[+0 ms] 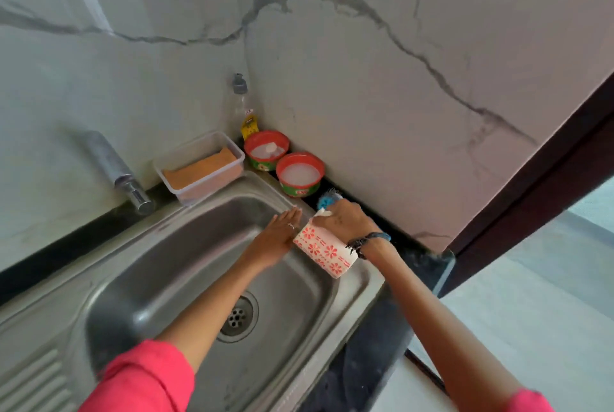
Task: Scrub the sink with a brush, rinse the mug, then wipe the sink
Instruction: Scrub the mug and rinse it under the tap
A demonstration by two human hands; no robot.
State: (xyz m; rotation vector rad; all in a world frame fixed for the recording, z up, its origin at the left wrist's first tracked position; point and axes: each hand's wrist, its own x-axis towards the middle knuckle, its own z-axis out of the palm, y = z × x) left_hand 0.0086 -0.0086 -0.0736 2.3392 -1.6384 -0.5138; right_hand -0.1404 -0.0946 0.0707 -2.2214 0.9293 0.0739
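the sink (139,278) fills the lower left of the view, a steel basin with its drain (238,316) near the middle and the tap (123,175) on the back wall, well to the left of both hands. the mug (324,250), white with red flowers, lies tipped over the sink's right rim, its long axis running from upper left to lower right, base toward the person; which way the mouth faces is hidden under the hand. the right hand (345,222) grips the mug from above at its upper end, fingers curled round it, and something white shows at the fingertips; what it is cannot be told. the left hand (279,235) lies flat, fingers straight, just beside the mug on its basin side, touching or nearly so. the brush (329,196), blue, lies on the dark ledge just behind the right hand, nearer to that hand than to the left. judged from this, rinsing calls for carrying the mug leftward across the basin to the tap, since the mug sits at the far side from it. two red tubs (300,174) stand beyond the brush.
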